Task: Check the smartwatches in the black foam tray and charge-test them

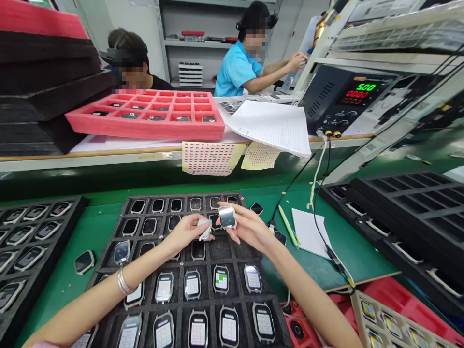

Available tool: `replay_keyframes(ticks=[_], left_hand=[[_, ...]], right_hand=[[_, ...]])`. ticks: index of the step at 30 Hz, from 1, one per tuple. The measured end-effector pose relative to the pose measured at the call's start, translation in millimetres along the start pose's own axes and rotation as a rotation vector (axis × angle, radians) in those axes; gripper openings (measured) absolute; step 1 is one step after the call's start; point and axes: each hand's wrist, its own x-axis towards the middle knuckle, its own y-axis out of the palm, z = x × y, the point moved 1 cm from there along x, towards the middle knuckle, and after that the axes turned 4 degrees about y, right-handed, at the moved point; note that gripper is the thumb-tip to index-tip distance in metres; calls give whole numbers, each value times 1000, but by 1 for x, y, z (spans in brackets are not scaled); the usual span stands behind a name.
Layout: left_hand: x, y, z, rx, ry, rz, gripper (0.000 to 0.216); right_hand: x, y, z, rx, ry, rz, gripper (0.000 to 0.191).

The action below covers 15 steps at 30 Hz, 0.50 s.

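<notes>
My left hand [188, 230] is closed on a small pale watch case [204, 229], tilted so that its screen does not show. Close beside it, my right hand [250, 227] grips a smartwatch [227, 217] between thumb and fingers, its glossy face toward me. Both hands are above a black foam tray [219, 255] whose compartments hold strapless smartwatches. In the nearer rows several screens are lit, one with green blocks [221, 279]; the farther rows have dark screens. Right of the middle, a few compartments show bare foam.
Another watch tray [78, 212] stands at left, with a loose watch [84, 262] beside it. Black trays [413, 203], a cable [319, 227], a green pen [288, 223] and paper [311, 232] lie at right. A power supply [344, 99] and pink tray [152, 130] top the shelf; two people sit behind.
</notes>
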Motion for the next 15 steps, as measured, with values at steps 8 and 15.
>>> replay_keyframes(ticks=[8,15], left_hand=[[-1,-13,4,-75,-27,-82,45],[-6,-19,12,263,138,-164,34]], right_hand=[[20,-2,-32,85,37,24,47],[18,-5,-42,101,61,29,45]])
